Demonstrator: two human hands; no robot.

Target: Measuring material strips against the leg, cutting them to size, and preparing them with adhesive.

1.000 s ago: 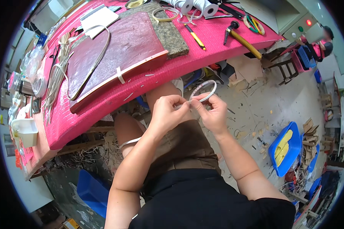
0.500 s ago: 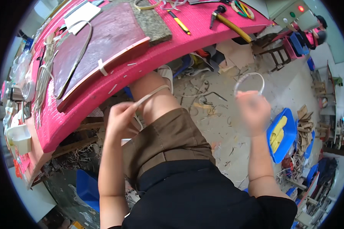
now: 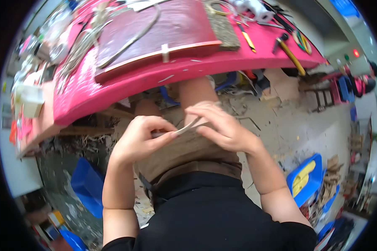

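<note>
Over the lap, below the pink surface (image 3: 113, 90), left hand (image 3: 140, 140) and right hand (image 3: 220, 127) pinch a thin cane strip (image 3: 187, 126), its length running left-right, rising rightward.

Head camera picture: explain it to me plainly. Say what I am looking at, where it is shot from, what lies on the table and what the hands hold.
This is one wide, rounded picture from a camera worn on a person's head, looking down, which is why straight edges bend. No machine is here, only a seated person's two bare hands over the lap. The left hand and the right hand are closed on a thin pale strip that runs between them. In front is a pink table. On it lie a dark red board with a bent cane across it, a yellow-handled hammer, a yellow knife and white rolls of tape. A blue bin stands on the littered floor to the right.
</note>
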